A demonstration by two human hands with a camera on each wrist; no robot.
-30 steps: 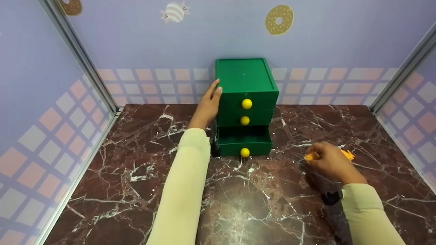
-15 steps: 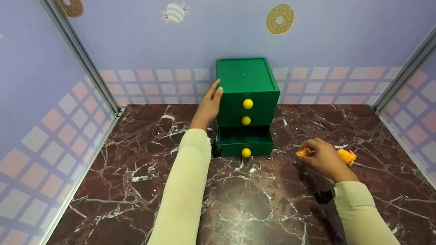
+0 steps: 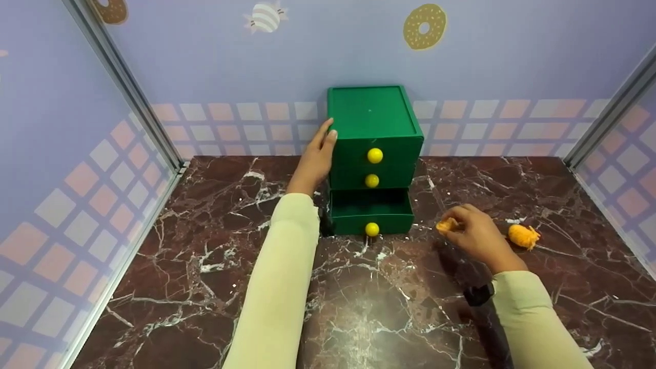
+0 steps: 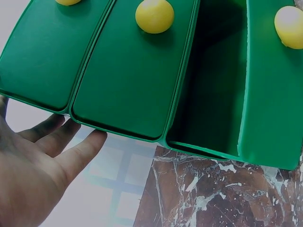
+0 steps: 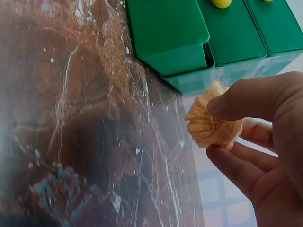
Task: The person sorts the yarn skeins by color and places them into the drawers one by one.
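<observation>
A green chest of drawers (image 3: 371, 115) with yellow knobs stands against the back wall. Its bottom drawer (image 3: 353, 224) is pulled out, and the part of its inside that shows holds nothing. My left hand (image 3: 313, 163) rests against the chest's left side, fingers extended along it, as the left wrist view (image 4: 42, 165) also shows. Between thumb and fingertips my right hand (image 3: 479, 237) pinches a small ball of orange-yellow yarn (image 5: 213, 123), held above the table to the right of the drawer. A second yarn ball (image 3: 523, 237), brighter orange, lies on the table behind that hand.
The tabletop (image 3: 230, 277) is dark red marble pattern with white veins. A lilac back wall (image 3: 205, 56) with printed tiles and sweets closes off the far side, and side panels (image 3: 46, 169) stand at left and right.
My right hand has moved left toward the open drawer with the yarn ball in its pinch, uncovering the second ball. The left hand stays against the chest.
</observation>
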